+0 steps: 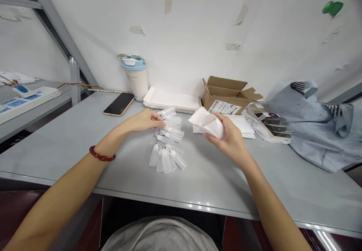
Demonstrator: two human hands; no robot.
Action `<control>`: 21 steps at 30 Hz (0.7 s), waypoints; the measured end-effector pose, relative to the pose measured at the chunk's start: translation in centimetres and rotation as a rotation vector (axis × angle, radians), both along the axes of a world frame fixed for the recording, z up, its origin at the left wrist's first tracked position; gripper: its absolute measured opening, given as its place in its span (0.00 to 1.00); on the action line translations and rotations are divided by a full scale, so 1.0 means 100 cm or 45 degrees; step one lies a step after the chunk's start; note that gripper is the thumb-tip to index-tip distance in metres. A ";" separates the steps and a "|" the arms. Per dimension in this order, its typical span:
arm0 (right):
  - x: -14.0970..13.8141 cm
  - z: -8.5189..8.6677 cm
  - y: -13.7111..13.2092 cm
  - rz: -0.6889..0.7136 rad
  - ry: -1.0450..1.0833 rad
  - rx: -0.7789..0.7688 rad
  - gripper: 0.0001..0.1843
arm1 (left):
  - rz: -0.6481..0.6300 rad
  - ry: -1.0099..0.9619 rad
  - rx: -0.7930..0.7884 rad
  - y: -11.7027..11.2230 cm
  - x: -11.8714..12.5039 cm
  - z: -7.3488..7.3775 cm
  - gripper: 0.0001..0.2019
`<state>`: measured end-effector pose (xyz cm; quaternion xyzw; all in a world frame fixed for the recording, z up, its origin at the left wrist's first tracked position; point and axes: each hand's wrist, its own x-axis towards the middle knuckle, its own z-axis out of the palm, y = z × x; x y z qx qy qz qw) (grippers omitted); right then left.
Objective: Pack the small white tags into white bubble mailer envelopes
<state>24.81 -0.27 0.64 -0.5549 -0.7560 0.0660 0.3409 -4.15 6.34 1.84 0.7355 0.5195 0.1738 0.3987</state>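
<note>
Bottles (168, 145): small, clear plastic, heaped between the hands; judged light, stiff, slick, best taken by the cap. One is pinched by the left hand (144, 121). Pouch (207, 124): soft, gripped in the right hand (230, 140). Box (226, 98) beyond it.

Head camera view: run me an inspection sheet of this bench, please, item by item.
Surface: grey table, things grouped at centre and back.
Job's things: small clear bottles in a loose pile at centre; white pouch held above the table.
Clutter: phone, lidded cup, stack of white pouches, open cardboard box, dark packets in plastic, blue cloth bag.
Grips: left hand fingertips at the upper bottles, hold unclear; right hand closed on the white pouch.
Cables: power strip on the left shelf; wires along the wall.
Surroundings: white wall with tape scraps and a green clip.
</note>
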 end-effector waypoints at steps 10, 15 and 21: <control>-0.003 -0.004 0.000 0.005 -0.102 -0.013 0.31 | -0.058 -0.103 0.007 -0.005 0.005 0.004 0.11; -0.005 -0.006 -0.001 0.006 -0.174 -0.047 0.30 | -0.002 -0.193 0.034 -0.011 0.002 0.017 0.11; -0.007 -0.009 -0.003 0.027 -0.276 -0.046 0.29 | 0.062 -0.453 0.098 -0.015 -0.002 0.021 0.09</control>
